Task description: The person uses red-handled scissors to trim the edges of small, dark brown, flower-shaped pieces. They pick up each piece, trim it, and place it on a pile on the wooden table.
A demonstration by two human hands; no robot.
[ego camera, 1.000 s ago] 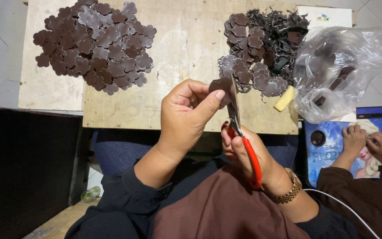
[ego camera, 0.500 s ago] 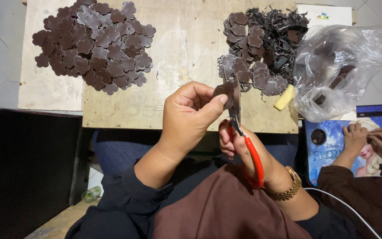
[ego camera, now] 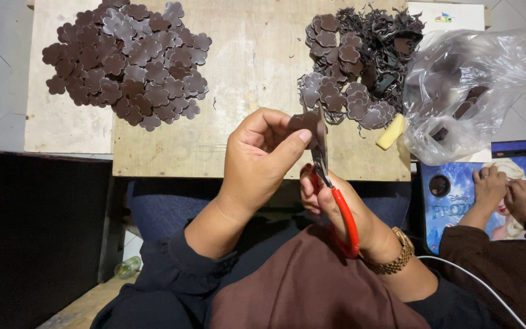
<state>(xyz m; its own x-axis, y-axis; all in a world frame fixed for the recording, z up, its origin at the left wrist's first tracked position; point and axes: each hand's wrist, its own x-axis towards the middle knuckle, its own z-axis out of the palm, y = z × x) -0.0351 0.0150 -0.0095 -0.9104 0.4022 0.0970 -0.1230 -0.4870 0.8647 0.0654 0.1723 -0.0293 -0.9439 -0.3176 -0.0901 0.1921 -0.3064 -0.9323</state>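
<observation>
Bulging clear plastic bag (ego camera: 458,116) holds dark brown scraps (ego camera: 458,100).

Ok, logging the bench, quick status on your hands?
Left hand pinching brown flower piece. Right hand working red-handled scissors at it. Nothing blocking; another person's hands off right.

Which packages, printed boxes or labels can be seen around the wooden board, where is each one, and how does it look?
Clear crinkled plastic bag: right of the wooden board, partly on its edge, dark pieces inside.
Flat blue printed box with a cartoon figure: lower right, under another person's hands, with a round dark hole at its left.
White card or box with a small coloured mark: top right, behind the bag, mostly hidden.
</observation>
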